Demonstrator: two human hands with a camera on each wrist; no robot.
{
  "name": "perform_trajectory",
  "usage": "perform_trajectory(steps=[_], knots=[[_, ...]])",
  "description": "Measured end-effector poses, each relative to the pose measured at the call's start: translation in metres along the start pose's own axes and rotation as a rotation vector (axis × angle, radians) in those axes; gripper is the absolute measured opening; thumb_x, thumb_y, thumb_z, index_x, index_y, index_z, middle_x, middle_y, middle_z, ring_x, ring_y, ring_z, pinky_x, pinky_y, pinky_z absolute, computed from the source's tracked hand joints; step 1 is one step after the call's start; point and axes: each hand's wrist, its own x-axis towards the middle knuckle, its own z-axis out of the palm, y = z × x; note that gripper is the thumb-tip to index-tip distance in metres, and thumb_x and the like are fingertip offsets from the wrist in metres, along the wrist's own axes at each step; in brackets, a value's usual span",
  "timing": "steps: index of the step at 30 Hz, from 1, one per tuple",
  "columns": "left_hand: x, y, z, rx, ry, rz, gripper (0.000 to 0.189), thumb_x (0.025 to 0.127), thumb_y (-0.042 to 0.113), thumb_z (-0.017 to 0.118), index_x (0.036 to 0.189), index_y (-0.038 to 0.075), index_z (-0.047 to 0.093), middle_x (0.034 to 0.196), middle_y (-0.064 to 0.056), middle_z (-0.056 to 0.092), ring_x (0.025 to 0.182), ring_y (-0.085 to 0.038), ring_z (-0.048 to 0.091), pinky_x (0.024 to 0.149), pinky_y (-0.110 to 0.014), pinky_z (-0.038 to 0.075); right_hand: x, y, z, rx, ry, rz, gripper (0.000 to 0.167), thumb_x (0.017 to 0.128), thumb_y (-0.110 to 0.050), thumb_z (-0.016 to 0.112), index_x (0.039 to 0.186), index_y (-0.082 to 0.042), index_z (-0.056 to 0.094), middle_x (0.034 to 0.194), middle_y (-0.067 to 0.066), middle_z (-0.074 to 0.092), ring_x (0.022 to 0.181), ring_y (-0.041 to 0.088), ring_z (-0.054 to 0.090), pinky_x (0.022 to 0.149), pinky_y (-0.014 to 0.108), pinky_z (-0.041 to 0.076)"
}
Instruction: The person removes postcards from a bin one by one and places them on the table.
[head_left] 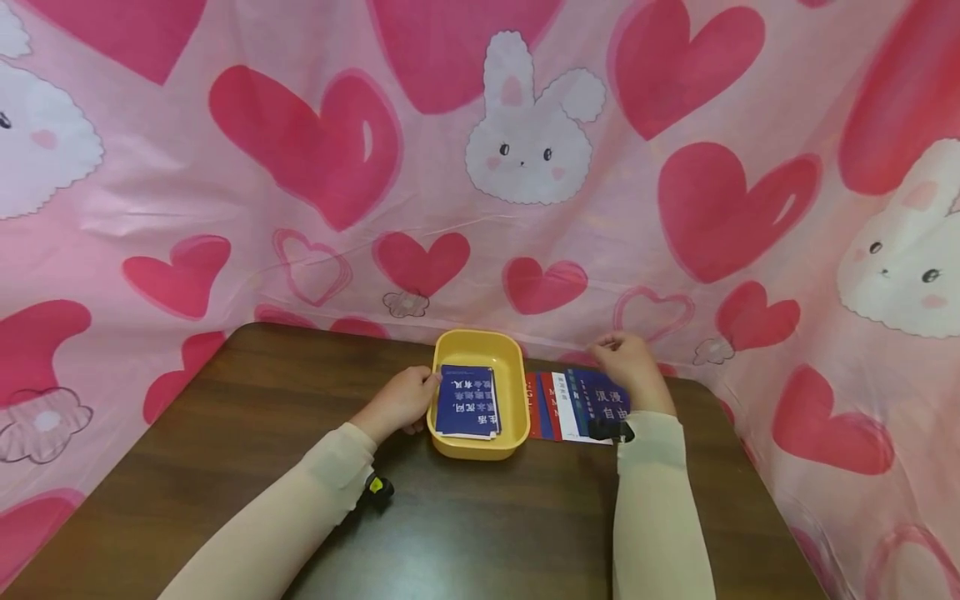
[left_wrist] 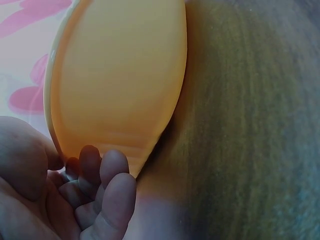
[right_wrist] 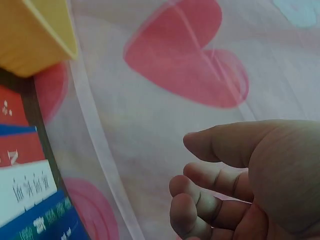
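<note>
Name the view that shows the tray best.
Head: it shows nearly the whole tray, cards inside; the left hand hides a little. Left wrist: one outer side, cut off at the top. Right wrist: just a corner, upper left.

A pink sheet (head_left: 435, 167) with big red hearts (head_left: 322, 150) and white bunnies (head_left: 528, 162) hangs behind the brown wooden desk (head_left: 525, 533). Light makes a shiny patch (head_left: 442, 542) on top.

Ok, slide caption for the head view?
Left hand holds a yellow tray of cards; right hand hovers by an overlapping card row.
</note>
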Motion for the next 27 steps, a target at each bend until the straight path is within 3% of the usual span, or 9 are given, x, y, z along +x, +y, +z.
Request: perform_trajectory(steps=[9, 17, 22, 27], knots=[[0.0, -0.002, 0.0, -0.002, 0.004, 0.008, 0.041, 0.123, 0.036, 0.046, 0.124, 0.003, 0.07, 0.08, -0.013, 0.067, 0.059, -0.026, 0.068, 0.05, -0.035, 0.06, -0.005, -0.047, 0.029, 0.085, -0.1, -0.072, 0.042, 0.108, -0.038, 0.071, 0.132, -0.004, 0.073, 0.109, 0.019, 0.08, 0.091, 0.032, 0.078, 0.075, 0.032, 0.063], [0.0, -0.004, -0.002, -0.002, 0.012, 0.018, 0.04, 0.123, 0.035, 0.047, 0.121, 0.003, 0.071, 0.075, -0.012, 0.065, 0.057, -0.027, 0.067, 0.049, -0.036, 0.06, -0.012, -0.096, 0.063, 0.196, -0.201, -0.066, 0.051, 0.11, -0.035, 0.074, 0.15, -0.005, 0.067, 0.127, 0.022, 0.079, 0.1, 0.034, 0.083, 0.085, 0.043, 0.072], [0.001, -0.003, -0.001, -0.002, 0.004, 0.008, 0.04, 0.123, 0.036, 0.047, 0.122, 0.004, 0.07, 0.073, -0.011, 0.064, 0.058, -0.027, 0.067, 0.05, -0.035, 0.06, -0.015, -0.109, 0.087, 0.133, -0.293, -0.08, 0.054, 0.109, -0.033, 0.076, 0.154, -0.005, 0.064, 0.13, 0.023, 0.078, 0.109, 0.04, 0.083, 0.086, 0.043, 0.072], [-0.002, 0.002, -0.002, -0.005, -0.005, 0.009, 0.04, 0.123, 0.035, 0.047, 0.124, 0.002, 0.07, 0.075, -0.012, 0.066, 0.058, -0.027, 0.067, 0.051, -0.036, 0.06, -0.014, -0.113, 0.105, 0.008, -0.336, -0.077, 0.056, 0.106, -0.039, 0.079, 0.15, -0.007, 0.068, 0.119, 0.015, 0.081, 0.101, 0.034, 0.084, 0.091, 0.045, 0.071]])
